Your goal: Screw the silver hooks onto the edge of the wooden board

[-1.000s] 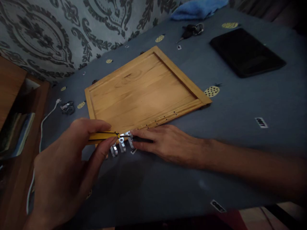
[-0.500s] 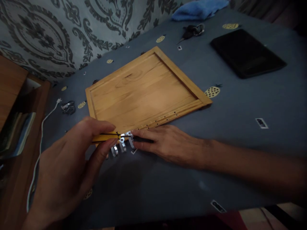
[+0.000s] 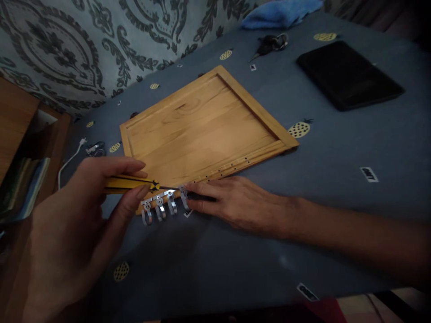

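Observation:
A framed wooden board (image 3: 198,130) lies on the cloth, with several small dark holes along its near edge. Silver metal hooks (image 3: 160,208) stand in a row at the near left part of that edge. My left hand (image 3: 87,224) grips a yellow-and-black screwdriver (image 3: 131,183) between thumb and fingers. Its thin shaft points right, the tip reaching the rightmost hook (image 3: 183,195). My right hand (image 3: 235,202) lies along the board's edge, thumb and forefinger closed on that same hook. Whatever screw may sit under the tip is too small to make out.
A dark flat tablet-like object (image 3: 350,76) lies at the right. Keys (image 3: 271,45) and a blue cloth (image 3: 281,13) are at the back. At left are a coiled cable (image 3: 96,148), a white cord (image 3: 69,157) and a wooden shelf with books (image 3: 30,188).
My left hand and the screwdriver have moved left and slightly up, showing more of the shaft and hooks. My right hand stays at the rightmost hook.

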`<state>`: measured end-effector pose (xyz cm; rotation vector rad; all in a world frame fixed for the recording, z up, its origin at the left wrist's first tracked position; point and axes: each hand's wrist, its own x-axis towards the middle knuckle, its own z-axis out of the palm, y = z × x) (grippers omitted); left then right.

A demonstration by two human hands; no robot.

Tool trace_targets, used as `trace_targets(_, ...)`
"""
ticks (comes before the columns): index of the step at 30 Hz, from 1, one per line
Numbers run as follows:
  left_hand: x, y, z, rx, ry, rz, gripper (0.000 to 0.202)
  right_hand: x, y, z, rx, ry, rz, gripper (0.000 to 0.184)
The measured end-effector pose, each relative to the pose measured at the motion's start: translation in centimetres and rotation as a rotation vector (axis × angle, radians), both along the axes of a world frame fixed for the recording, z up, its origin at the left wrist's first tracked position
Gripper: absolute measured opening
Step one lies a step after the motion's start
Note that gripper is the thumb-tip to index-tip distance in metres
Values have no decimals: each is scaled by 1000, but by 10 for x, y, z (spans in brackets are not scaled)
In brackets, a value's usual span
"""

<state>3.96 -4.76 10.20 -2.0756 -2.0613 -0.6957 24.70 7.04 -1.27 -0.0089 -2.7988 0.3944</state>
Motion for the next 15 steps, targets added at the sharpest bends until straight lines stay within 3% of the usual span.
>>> trace_targets(15, -6, -1, -1, -74, 18, -147, 25, -1, -1, -4, -3, 61, -15, 38)
